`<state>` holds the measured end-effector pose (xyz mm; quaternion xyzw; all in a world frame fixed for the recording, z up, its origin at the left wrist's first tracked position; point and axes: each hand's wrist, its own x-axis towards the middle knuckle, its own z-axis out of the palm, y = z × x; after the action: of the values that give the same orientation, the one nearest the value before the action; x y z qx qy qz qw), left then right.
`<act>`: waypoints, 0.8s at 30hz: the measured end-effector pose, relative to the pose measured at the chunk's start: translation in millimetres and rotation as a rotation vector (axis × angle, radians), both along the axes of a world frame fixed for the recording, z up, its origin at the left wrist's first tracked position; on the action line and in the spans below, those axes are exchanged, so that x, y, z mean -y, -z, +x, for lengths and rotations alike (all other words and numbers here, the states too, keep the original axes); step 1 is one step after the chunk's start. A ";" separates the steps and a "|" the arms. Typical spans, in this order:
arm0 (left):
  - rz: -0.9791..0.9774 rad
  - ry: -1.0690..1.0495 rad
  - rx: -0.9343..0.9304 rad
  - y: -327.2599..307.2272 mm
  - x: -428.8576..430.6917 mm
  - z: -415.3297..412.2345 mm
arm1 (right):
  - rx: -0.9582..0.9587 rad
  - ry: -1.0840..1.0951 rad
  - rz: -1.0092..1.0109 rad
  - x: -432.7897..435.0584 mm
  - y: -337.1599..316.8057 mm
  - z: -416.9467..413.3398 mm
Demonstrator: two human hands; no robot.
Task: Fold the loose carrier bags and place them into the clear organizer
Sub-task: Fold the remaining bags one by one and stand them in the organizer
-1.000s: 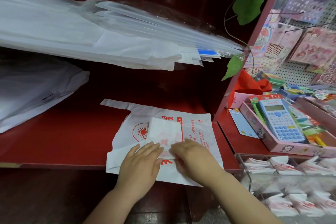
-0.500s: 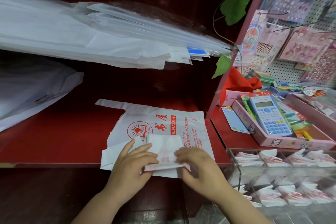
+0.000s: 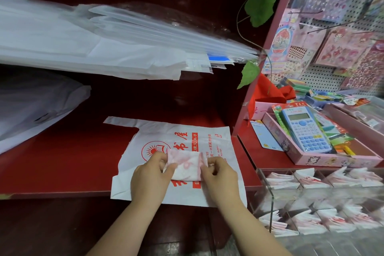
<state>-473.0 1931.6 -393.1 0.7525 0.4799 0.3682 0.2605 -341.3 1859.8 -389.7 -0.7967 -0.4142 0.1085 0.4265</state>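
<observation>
— The red bench [image 3: 62, 162]?
— Carries a flat carrier bag [image 3: 182, 137]; on it, left hand [image 3: 149, 178] and right hand [image 3: 220, 176] each pinch a folded bag [image 3: 185, 164]. Pegboard [image 3: 318, 79] stands right.
— Containers?
— Clear organizer [image 3: 270, 199], right, holds folded bundles [image 3: 282, 181]; pink tray [image 3: 332, 160] holds a calculator [image 3: 305, 131].

"788" in red on flat carrier bag [image 3: 187, 137]

The carrier bag [image 3: 216, 145] at lower centre is thin white plastic film, matt, faintly creased, red-printed; the folded bag [image 3: 185, 165] on it looks the same. The shelf [image 3: 62, 162] is smooth, slightly glossy red. At lower right the organizer [image 3: 268, 191] is clear glossy plastic.
</observation>
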 end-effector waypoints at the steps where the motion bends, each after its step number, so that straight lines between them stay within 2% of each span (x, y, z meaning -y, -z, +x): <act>1: -0.005 -0.023 -0.003 -1.5 0.5 1.5 | -0.007 0.018 -0.033 -1.6 -2.5 -2.4; 3: -0.010 -0.062 -0.020 -2.9 1.5 4.7 | 0.043 0.038 -0.075 -4.2 -6.2 -5.7; 6: 0.044 -0.064 -0.170 -5.8 3.4 6.7 | 0.188 0.049 -0.132 -4.6 -9.0 -7.0; 9: 0.266 0.044 -0.296 1.2 -1.8 7.7 | 0.380 0.085 -0.211 -7.8 -10.0 -8.3; 12: 0.499 0.106 -0.444 8.7 -7.2 7.2 | 0.613 0.098 -0.075 -11.3 -1.2 -8.4; 16: 0.371 0.253 -0.614 13.5 -8.2 2.3 | 0.670 -0.225 -0.047 -9.7 7.1 -9.8; 19: 0.229 0.336 -0.703 2.2 -3.2 -5.0 | 0.657 -0.380 -0.229 -7.7 0.2 -2.4; 21: 0.198 0.326 -0.734 -2.0 -7.7 -7.0 | 0.565 -0.458 -0.324 -3.9 -1.9 6.2; 24: 0.151 0.379 -0.762 -3.8 -9.7 -11.3 | 0.548 -0.482 -0.405 2.6 -5.2 15.8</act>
<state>-484.4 1941.3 -389.3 0.9265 0.3667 0.0440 0.0719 -325.5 1857.1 -384.5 -0.7441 -0.6573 0.0687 0.0975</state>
